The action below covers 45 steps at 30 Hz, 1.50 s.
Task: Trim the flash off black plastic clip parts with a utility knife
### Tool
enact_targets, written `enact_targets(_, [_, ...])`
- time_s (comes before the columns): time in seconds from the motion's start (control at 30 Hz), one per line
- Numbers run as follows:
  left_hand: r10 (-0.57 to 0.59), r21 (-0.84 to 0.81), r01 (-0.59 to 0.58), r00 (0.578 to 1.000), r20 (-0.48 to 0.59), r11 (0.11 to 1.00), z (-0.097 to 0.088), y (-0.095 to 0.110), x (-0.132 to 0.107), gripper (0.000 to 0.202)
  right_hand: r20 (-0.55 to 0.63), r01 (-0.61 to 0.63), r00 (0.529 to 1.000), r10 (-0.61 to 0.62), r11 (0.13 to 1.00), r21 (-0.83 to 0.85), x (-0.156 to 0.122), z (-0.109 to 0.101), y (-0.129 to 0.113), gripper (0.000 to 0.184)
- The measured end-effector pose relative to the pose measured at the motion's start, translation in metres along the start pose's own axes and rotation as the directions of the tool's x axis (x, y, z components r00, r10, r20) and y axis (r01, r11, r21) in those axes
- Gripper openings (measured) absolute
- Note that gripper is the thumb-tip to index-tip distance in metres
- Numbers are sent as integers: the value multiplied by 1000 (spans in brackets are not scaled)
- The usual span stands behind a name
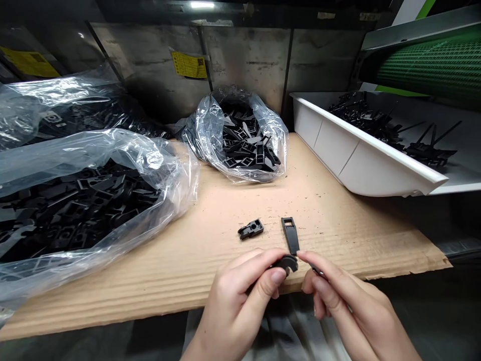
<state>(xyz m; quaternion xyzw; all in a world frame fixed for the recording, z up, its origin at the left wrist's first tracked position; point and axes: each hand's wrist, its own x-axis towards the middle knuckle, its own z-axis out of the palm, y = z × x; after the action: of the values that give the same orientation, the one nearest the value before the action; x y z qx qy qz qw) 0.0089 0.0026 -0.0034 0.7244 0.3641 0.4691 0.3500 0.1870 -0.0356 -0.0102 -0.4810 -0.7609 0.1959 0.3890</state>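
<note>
The left hand (238, 301) has its grip closed on a curved black plastic part (287, 263), held between thumb and fingers near the middle of the view. The right hand (347, 296) pinches a small dark piece (318, 272) just beside that part, with its fingers hiding most of the piece. The two grips nearly meet. A flat black slotted strip (290, 234) extends just beyond them, its lower end at the curved part and the right fingertips; whether it is joined to either piece, I cannot tell. A small black moulded piece (251, 229) lies apart from it, beyond the left hand, on a corrugated cardboard sheet (338, 220) that runs beneath everything in front. To the left, a clear plastic bag (93, 150) sprawls full of black plastic parts, and a second bag (67, 95) lies behind it. A third clear bag (205, 130) of similar parts sits at the back of the cardboard. At right, a white tray (330, 155) holds more black parts, below a green mesh belt (432, 67). A metal wall (244, 60) with a yellow label (190, 65) closes off the back.
</note>
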Motion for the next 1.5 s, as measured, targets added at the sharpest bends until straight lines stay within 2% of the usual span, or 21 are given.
enact_targets(0.1, [19,9,-19,1000,14,1000,0,1,2,21,-8,29,1000,-29,996,-81,1,2,2,37])
enact_targets(0.2, [20,19,-21,999,38,1000,1,3,3,20,45,72,997,-65,980,-188,2,-3,3,29])
enact_targets(0.37, [-36,180,16,993,109,984,6,5,3,31,125,266,964,-236,881,-391,2,-24,9,28])
enact_targets(0.53, [-10,320,-46,985,173,946,12,4,4,35,316,391,908,-276,827,-404,14,-35,4,17])
enact_targets(0.63, [6,340,-85,974,227,937,12,3,7,34,366,440,879,-304,813,-382,23,-35,-1,21])
enact_targets(1.0, [44,326,-141,957,287,935,8,5,7,36,429,448,854,-295,837,-316,29,-37,1,20])
enact_targets(1.13, [26,333,-132,952,304,934,7,4,7,37,438,429,854,-281,856,-287,29,-36,2,27])
enact_targets(1.33, [21,301,-126,944,329,945,6,2,6,33,460,380,859,-227,883,-274,28,-33,5,23])
enact_targets(1.5, [13,289,-124,933,359,949,5,2,6,32,479,404,845,-236,870,-284,30,-33,4,25])
